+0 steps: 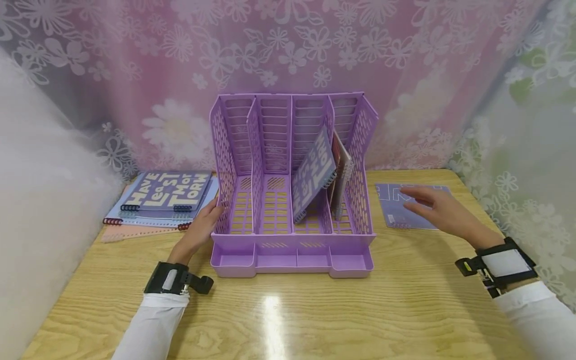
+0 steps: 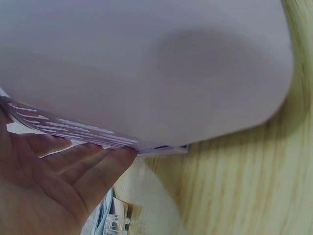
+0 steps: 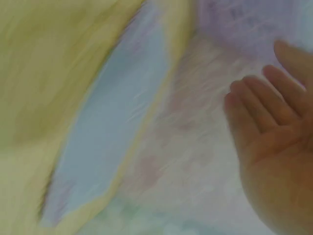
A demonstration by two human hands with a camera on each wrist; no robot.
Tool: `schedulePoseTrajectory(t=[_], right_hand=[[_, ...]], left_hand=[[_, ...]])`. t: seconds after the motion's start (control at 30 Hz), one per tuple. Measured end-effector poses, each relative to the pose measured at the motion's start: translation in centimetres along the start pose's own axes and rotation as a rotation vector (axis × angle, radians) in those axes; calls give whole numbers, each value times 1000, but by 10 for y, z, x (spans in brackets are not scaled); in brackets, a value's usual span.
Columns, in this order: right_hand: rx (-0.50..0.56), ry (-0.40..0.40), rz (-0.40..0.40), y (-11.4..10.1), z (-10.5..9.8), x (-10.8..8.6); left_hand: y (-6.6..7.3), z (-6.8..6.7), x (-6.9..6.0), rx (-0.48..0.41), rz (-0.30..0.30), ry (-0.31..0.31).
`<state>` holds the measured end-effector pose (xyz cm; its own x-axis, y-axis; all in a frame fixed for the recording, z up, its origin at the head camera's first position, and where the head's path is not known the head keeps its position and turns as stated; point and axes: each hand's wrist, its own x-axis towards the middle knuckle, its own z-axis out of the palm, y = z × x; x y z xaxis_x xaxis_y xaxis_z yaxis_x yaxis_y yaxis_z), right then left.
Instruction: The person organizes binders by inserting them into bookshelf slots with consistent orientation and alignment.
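Note:
A purple desk file organizer with tall slots stands in the middle of the table. My left hand touches its left side wall; in the left wrist view the fingers lie fairly straight along the slotted panel. Leaning in the third slot is a blue-grey spiral notebook, with other spiral notebooks in the rightmost slot. To the right, my right hand hovers over a purple-blue notebook on the table, fingers extended, holding nothing. The right wrist view is blurred.
Left of the organizer lies a stack of spiral notebooks, partly behind the left hand. Shallow compartments run along the organizer's front. A floral curtain hangs behind the wooden table.

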<state>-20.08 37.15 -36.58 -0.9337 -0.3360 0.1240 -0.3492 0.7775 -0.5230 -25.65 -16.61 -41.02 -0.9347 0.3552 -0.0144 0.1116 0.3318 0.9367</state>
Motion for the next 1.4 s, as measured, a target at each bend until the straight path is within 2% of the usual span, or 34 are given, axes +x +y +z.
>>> schedulePoseTrajectory(t=[0.17,0.23,0.4,0.5,0.63,0.83,1.1,1.27,1.4], right_hand=[[-72,-145,74,47,2,-9],[-79,-184,85,64,4,-12],[-101,-201,88,97,8,-16],[-105,-211,124,109,10,-17],[-137,-226,145,112,10,-17],[-351,-245,118,98,8,-16],[-569,-240,-51,93,15,-15],[-619,-195,-141,97,17,-17],[-592,-164,-163,99,19,-18]], left_hand=[[-11,0,2,-9,8,14],[-11,0,0,-19,7,21],[-12,-1,-2,-13,10,22],[-13,-1,-2,-12,14,18],[-12,-2,-2,8,4,38],[-10,-2,-4,23,-8,48],[-8,-2,-2,-7,-2,42],[-10,1,1,-13,7,34],[-10,2,2,-3,3,40]])
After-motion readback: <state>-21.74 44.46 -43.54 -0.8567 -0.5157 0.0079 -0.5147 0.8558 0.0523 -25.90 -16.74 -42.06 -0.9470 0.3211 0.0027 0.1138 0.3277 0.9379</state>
